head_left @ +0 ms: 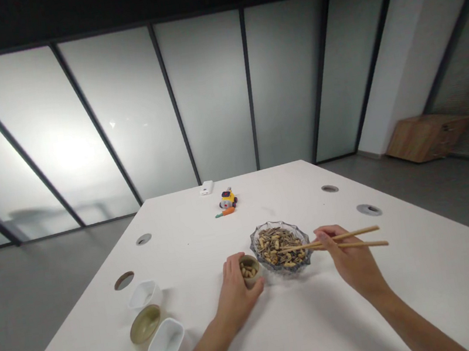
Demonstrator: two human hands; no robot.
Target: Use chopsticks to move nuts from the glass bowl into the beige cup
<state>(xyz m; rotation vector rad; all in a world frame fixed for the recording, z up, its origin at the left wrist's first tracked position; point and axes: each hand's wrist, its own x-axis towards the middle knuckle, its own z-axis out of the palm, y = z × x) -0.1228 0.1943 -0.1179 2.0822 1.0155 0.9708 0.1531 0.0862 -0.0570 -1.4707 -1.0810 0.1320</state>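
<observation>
My left hand [236, 291] curls around a small brown-green bowl [257, 261] that holds several peanuts. Close to its right stands a clear glass bowl [303, 234] with a scalloped rim. In the glass bowl lies a mix of striped sunflower seeds [271, 241] and peanuts. A pair of wooden chopsticks [357, 232] is gripped in my right hand [352, 263], at the right side of the glass bowl. Their tips reach left into the mix; whether they pinch a piece is too small to tell.
At the left of the white table [190, 230] stand a white dish [145, 291], an olive bowl [146, 335] and another white dish [167, 343]. Farther back are a yellow toy vehicle [228, 199], an orange toy carrot [226, 212] and a white box [207, 187]. Round openings interrupt the tabletop near both sides.
</observation>
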